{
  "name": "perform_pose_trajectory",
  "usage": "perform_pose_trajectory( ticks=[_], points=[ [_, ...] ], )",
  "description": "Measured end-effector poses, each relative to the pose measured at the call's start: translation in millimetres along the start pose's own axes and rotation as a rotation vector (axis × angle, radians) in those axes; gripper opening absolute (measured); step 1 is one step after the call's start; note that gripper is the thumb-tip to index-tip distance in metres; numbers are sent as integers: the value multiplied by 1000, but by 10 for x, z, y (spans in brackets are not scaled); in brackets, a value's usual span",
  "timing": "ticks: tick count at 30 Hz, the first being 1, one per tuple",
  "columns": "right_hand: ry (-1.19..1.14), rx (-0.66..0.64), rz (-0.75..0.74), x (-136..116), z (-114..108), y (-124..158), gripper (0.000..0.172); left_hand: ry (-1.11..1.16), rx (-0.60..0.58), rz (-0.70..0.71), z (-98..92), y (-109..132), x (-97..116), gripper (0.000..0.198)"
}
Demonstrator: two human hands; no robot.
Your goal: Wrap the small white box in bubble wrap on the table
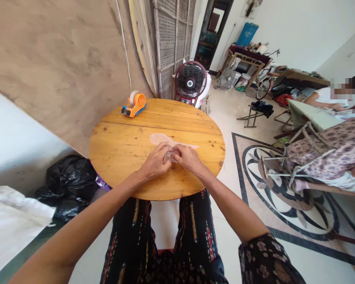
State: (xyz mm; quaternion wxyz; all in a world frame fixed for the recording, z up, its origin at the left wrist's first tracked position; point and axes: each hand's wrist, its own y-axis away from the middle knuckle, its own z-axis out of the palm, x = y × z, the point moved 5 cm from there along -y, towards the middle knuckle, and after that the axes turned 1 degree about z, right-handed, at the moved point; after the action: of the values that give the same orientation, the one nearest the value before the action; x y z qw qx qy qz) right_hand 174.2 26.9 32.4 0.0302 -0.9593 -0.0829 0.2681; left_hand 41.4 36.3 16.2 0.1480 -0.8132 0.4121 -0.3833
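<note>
Left hand (pixel 156 161) and right hand (pixel 187 157), close together, pinch film (pixel 159 138) over the bench (pixel 121 146); tape dispenser (pixel 140 102) beyond.

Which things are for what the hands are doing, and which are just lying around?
In use:
left hand and right hand, both at the sheet
thin pale sheet
wooden table underneath

Probably just lying about:
orange tape dispenser, untouched, though it might be needed
fan
black bags
bicycle
</note>
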Motion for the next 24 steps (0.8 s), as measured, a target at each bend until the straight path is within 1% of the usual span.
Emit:
perform_pose_trajectory(
  ticks=[3, 9, 12, 15, 19, 22, 24],
  points=[
    [39, -20, 0, 12, 2, -14, 28, -30, 11, 3, 37, 24, 6, 35],
    [45, -45, -9, 31, 13, -33, 34, -210, 93, -11, 61, 104, 21, 29],
    [58, -63, -10, 19, 4, -36, 35, -205, 97, -24, 82, 131, 18, 28],
    [98, -85, 3, 5, -13, -40, 34, -191, 102, -6, 92, 132, 22, 28],
    [131, -95, -24, -20, -32, -49, 30, -185, 105, 18, 87, 159, 39, 28],
    [124, -93, -44, -19, -32, -61, 27, -173, 128, -6, 41, 222, 17, 28],
    [124, -93, -54, -11, -27, -70, 25, -164, 170, -49, -44, 253, -35, 26]
  ],
)
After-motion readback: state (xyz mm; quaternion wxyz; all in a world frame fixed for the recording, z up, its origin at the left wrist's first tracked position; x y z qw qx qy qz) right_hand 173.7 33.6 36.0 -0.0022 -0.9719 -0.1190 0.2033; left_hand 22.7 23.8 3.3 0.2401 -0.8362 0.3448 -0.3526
